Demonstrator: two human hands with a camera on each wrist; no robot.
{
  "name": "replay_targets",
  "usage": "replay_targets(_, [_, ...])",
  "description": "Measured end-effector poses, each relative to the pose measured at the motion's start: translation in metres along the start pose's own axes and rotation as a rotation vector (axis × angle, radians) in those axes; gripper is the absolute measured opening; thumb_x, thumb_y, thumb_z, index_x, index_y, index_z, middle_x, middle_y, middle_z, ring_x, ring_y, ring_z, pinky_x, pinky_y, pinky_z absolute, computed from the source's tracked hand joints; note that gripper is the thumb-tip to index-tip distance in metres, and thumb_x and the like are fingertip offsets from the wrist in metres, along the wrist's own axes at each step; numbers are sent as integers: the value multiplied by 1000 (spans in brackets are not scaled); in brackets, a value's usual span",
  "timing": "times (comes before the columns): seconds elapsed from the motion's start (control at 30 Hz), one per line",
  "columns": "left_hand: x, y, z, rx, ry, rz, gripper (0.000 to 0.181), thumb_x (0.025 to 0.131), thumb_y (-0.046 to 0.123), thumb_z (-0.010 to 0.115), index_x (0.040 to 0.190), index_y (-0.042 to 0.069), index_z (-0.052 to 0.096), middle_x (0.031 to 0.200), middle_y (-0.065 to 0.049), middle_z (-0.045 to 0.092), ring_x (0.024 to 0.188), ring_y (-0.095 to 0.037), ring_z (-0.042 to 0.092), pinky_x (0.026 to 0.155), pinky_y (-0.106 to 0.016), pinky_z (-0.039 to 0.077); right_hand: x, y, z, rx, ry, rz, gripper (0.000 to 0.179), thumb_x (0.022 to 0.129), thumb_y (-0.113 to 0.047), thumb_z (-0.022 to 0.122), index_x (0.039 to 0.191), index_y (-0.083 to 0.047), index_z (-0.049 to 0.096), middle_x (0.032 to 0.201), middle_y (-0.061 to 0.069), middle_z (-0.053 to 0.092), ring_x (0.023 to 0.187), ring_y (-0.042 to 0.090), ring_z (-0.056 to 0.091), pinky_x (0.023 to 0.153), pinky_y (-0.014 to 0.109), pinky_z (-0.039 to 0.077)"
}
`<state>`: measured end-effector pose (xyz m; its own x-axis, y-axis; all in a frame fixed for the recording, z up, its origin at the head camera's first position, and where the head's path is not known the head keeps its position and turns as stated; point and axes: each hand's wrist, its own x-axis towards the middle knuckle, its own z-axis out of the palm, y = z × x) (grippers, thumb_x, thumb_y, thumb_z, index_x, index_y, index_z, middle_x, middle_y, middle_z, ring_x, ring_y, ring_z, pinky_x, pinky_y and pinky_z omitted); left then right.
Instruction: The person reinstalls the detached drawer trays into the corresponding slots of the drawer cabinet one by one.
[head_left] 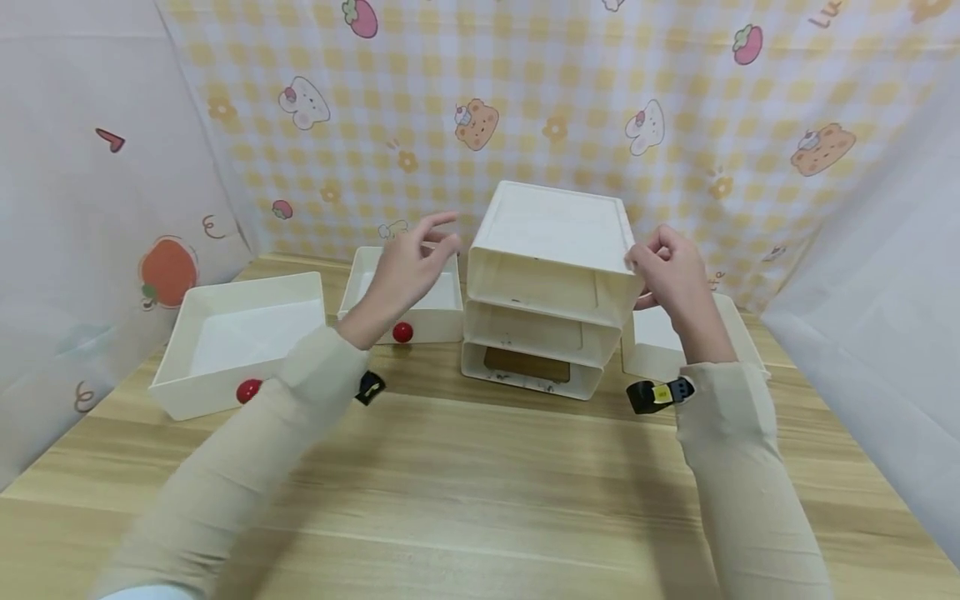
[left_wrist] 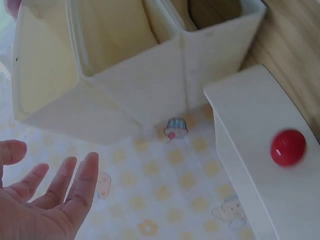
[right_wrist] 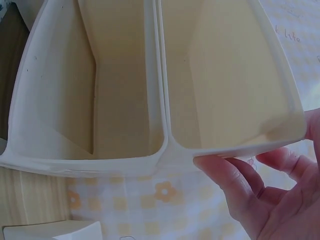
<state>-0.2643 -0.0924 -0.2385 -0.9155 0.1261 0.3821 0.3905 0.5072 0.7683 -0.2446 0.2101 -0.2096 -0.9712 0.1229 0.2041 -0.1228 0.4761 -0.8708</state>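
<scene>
Between both hands (head_left: 543, 271), drawer shell (head_left: 551, 250) openings camera-facing, upright.

light wood table (head_left: 480, 475). on it: white three-tier drawer frame (head_left: 547, 283) at far centre, open drawer with red knob (head_left: 232, 342) at left, second red-knob drawer (head_left: 408, 296) just beside the frame, another drawer (head_left: 660, 342) at right.

Bright, even light (wrist views softly blurred).
</scene>
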Motion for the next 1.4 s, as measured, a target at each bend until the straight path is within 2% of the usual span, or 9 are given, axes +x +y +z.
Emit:
replay_targets(0.3, [-39, -24, -49, 97, 31, -37, 38, 95, 23, 47, 133, 19, 49, 124, -11, 59, 112, -32, 55, 88, -48, 49, -2, 2, -1, -35, 26, -13, 14, 85, -21, 48, 82, -8, 42, 85, 6, 53, 53, 15, 60, 50, 30, 55])
replay_targets(0.5, [-67, -36, -85, 154, 104, -67, 37, 96, 25, 46, 132, 17, 50, 124, -11, 59, 112, -27, 55, 89, -39, 47, -1, 2, -3, -45, 34, -14, 15, 86, -22, 47, 84, -7, 42, 79, 1, 53, 53, 13, 59, 50, 30, 55])
replay_targets(0.73, [-93, -52, -123, 269, 221, -105, 37, 94, 31, 48, 130, 21, 53, 118, -3, 62, 95, 10, 50, 73, -3, 38, 1, 1, -2, -1, 16, -16, 14, 86, -21, 48, 82, -9, 42, 79, 0, 53, 51, 12, 59, 48, 29, 55])
replay_targets(0.87, [-106, -62, -143, 307, 241, -131, 40, 94, 32, 49, 132, 18, 52, 114, 4, 60, 87, 21, 41, 70, 0, 35, 0, 3, -1, -6, 12, -12, 15, 87, -21, 48, 82, -8, 42, 80, 1, 53, 50, 11, 58, 48, 29, 55])
replay_targets(1.03, [-118, -80, -165, 360, 207, -207, 46, 94, 34, 47, 135, 14, 47, 122, -12, 56, 80, 19, 37, 66, -6, 34, 1, 4, -2, -14, 2, -10, 15, 87, -22, 48, 83, -8, 42, 84, 4, 53, 51, 11, 59, 49, 29, 55])
replay_targets(1.2, [-125, -104, -182, 426, 156, -267, 48, 94, 34, 47, 133, 6, 47, 121, -24, 54, 80, 10, 49, 58, -9, 34, 2, 4, -2, -14, 0, -13, 16, 88, -22, 48, 84, -8, 42, 83, 3, 53, 51, 11, 59, 49, 29, 55])
replay_targets(1.3, [-130, -118, -189, 465, 130, -297, 48, 94, 32, 46, 132, 1, 46, 121, -30, 53, 87, -14, 62, 58, -15, 37, 2, 4, -2, -19, -1, -16, 17, 88, -22, 48, 84, -7, 42, 82, 3, 52, 51, 11, 58, 48, 29, 55])
replay_targets(1.37, [-133, -125, -193, 473, 103, -329, 52, 94, 32, 45, 133, -2, 43, 121, -34, 50, 99, -41, 58, 61, -25, 43, 2, 4, -2, -20, -3, -18, 17, 88, -22, 48, 85, -7, 42, 82, 4, 51, 52, 11, 58, 48, 29, 54])
replay_targets(1.4, [-134, -129, -194, 478, 92, -346, 54, 94, 32, 45, 134, -3, 41, 122, -36, 49, 101, -44, 57, 63, -31, 45, 1, 4, -2, -20, -2, -19, 16, 88, -22, 48, 84, -7, 42, 82, 4, 51, 52, 11, 59, 48, 29, 54])
